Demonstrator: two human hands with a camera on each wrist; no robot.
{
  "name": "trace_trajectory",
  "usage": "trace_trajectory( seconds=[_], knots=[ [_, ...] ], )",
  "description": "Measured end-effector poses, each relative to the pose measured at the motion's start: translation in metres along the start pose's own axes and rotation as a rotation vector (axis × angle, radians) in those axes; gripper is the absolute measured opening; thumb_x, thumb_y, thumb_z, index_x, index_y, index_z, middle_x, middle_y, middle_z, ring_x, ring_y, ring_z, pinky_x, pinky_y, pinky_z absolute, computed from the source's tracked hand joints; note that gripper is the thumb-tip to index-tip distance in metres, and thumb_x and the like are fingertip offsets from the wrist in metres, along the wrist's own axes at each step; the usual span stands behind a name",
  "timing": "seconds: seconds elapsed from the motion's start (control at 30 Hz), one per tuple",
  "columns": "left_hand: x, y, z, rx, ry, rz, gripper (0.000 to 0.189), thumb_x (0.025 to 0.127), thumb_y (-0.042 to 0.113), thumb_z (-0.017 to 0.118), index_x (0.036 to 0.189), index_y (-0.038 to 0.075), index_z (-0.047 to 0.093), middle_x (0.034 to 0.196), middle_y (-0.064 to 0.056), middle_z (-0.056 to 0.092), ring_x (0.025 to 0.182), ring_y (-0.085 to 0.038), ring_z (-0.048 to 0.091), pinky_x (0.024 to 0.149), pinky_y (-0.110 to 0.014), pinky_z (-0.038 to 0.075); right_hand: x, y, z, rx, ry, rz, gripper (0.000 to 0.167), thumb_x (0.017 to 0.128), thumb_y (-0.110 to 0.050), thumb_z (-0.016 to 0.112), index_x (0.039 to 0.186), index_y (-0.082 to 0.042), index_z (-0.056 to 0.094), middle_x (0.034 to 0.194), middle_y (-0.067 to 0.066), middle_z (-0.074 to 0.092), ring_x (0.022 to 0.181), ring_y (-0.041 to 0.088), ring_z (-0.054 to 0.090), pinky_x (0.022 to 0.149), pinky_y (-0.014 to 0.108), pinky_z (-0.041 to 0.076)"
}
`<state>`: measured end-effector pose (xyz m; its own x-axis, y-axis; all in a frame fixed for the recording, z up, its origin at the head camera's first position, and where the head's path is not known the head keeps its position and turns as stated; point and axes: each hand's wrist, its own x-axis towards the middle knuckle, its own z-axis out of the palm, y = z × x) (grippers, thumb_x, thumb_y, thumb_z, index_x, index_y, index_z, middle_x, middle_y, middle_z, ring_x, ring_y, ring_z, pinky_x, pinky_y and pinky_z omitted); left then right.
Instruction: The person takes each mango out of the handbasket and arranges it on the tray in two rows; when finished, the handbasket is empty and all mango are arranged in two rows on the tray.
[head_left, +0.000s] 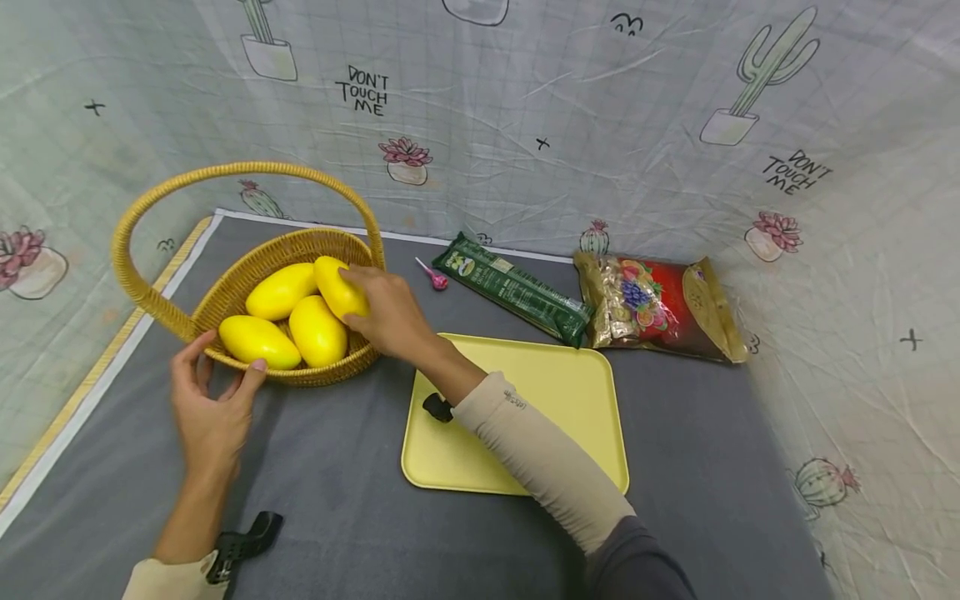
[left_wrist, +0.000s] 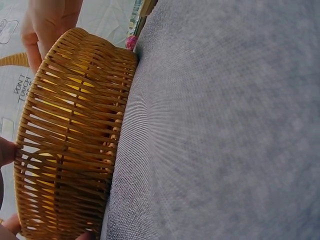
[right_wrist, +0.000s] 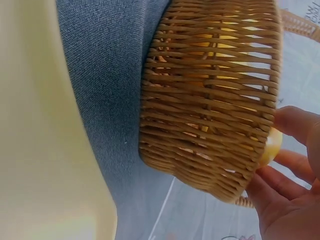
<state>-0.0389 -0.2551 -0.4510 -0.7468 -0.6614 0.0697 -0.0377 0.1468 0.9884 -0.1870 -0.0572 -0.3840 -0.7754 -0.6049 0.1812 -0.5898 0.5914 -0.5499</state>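
Note:
A wicker basket (head_left: 318,377) with a tall arched handle stands on the left of the table, several yellow mangoes (head_left: 258,342) inside it. My left hand (head_left: 212,421) grips its near left rim, thumb at the front edge and fingers round the side. At the basket's right side my right hand (head_left: 392,310) holds one mango (head_left: 336,287) between thumb and fingers, over the rim and leaning on the others. Through the weave, the right wrist view shows yellow fruit, and this mango (right_wrist: 271,147) peeks out past the rim beside the fingers.
A pale yellow tray (head_left: 517,417) lies under the right forearm. Behind it are a pink lollipop (head_left: 438,281), a long green packet (head_left: 517,292) and a red and gold candy bag (head_left: 663,308). A printed curtain (head_left: 525,108) hangs along the table's back edge.

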Motion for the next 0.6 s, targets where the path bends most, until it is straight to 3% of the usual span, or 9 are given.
trace_trajectory(
  seconds=[0.27,0.6],
  knots=[
    [0.000,0.002,0.001,0.010,-0.004,-0.006,0.073,0.093,0.010,0.080,0.156,0.024,0.046,0.169,0.003,0.034,0.163,-0.019,0.027,0.125,-0.058,0.038,-0.017,0.004,-0.016,0.184,0.034,0.013,0.065,0.096,-0.022,0.082,0.155,-0.013,0.056,0.161,0.003,0.056,0.151,0.020,0.051,0.121,0.026,0.044],
    [0.000,0.002,0.002,0.015,-0.003,-0.008,0.072,0.093,0.012,0.079,0.156,0.024,0.046,0.169,0.004,0.034,0.162,-0.019,0.029,0.125,-0.057,0.039,-0.039,0.011,-0.036,0.408,0.077,-0.058,0.067,0.093,-0.011,0.082,0.155,-0.007,0.055,0.161,0.009,0.054,0.147,0.023,0.055,0.111,0.021,0.051]
  ],
)
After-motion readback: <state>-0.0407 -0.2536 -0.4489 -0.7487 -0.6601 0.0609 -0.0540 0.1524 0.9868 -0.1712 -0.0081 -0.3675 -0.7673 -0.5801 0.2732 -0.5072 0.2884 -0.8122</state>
